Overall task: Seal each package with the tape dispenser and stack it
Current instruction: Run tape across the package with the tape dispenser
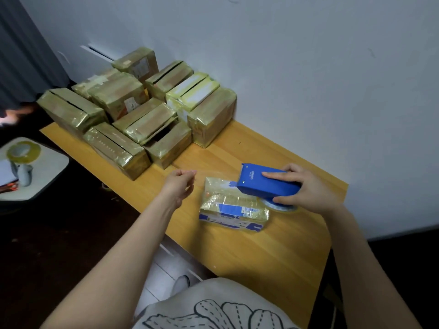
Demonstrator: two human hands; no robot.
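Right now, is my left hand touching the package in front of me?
Apart. The head view shows bare table between the left hand and the package.

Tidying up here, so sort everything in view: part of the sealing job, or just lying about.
Job: blue tape dispenser, gripped by the right hand; small package beside it; pile of taped boxes by the wall.
Lying about: spare tape roll on the side table.

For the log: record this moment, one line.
right hand holds blue tape dispenser at package; left hand curled beside it; boxes piled behind
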